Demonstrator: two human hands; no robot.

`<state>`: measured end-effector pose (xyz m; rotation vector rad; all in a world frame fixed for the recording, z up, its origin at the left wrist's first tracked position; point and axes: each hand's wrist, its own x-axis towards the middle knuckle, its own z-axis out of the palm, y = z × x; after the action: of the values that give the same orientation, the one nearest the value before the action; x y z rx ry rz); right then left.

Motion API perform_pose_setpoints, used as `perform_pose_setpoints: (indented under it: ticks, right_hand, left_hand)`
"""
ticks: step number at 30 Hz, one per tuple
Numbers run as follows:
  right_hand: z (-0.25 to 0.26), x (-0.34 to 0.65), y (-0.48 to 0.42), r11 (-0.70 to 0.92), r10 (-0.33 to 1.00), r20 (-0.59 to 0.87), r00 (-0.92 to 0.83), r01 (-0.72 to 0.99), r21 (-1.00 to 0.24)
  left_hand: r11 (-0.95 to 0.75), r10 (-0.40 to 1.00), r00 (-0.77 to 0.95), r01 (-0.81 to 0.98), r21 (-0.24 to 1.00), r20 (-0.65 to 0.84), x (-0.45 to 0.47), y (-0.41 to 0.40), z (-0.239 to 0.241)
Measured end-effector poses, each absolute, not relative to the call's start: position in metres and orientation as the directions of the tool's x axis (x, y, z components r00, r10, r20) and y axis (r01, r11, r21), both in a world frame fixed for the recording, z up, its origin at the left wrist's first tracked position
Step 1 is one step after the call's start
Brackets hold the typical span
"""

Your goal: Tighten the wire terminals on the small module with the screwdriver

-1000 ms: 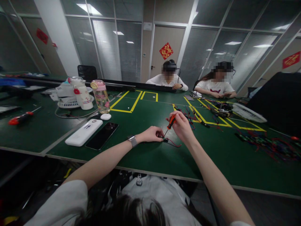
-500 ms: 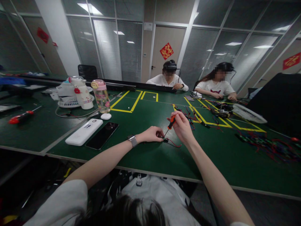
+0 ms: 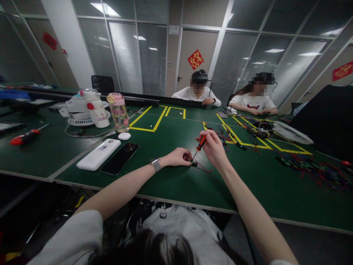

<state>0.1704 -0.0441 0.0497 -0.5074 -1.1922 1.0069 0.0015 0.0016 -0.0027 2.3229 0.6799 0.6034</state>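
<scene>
My right hand (image 3: 213, 147) is closed round the orange-and-black handle of a screwdriver (image 3: 202, 142). The screwdriver leans, its shaft running down to the left. Its tip meets a small circuit board with wires (image 3: 194, 164), or stops very close to it; which, I cannot tell. My left hand (image 3: 179, 157) rests on the table with its fingers curled and pinching the board's left end, which they partly hide. A red and a dark wire (image 3: 205, 170) trail from the board to the right along the green tabletop (image 3: 171, 187).
Left of my hands lie a black phone (image 3: 120, 159), a white power bank (image 3: 98, 154) and a white earbud case (image 3: 124, 136). Behind them stands a pink-lidded bottle (image 3: 118, 112). Wired boards (image 3: 317, 171) are heaped at the right. Two people sit across the table.
The screwdriver's handle has turned slightly in my right hand. My left hand and the board have stayed in place.
</scene>
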Motion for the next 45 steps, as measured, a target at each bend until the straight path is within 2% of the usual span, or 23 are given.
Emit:
perform_pose_setpoints:
  ticks: [26,35,45]
  right_hand:
    - [0.0475,0.1737,-0.0435,0.543,0.835,0.548,0.057,-0.254,-0.801]
    - [0.0501,0.1724,-0.0444,0.531,0.836,0.548,0.036,-0.307,-0.790]
    - [0.0477,0.1762,-0.0437,0.532,0.842,0.536,0.061,-0.263,-0.805]
  left_hand:
    - [-0.665,0.591,0.770,0.295,0.686,0.241,0.0007,0.0022,-0.0026]
    - [-0.656,0.608,0.760,0.316,0.685,0.231,0.0013,0.0008,-0.0017]
    - [-0.656,0.610,0.756,0.313,0.687,0.238,0.0015,-0.0001,-0.0018]
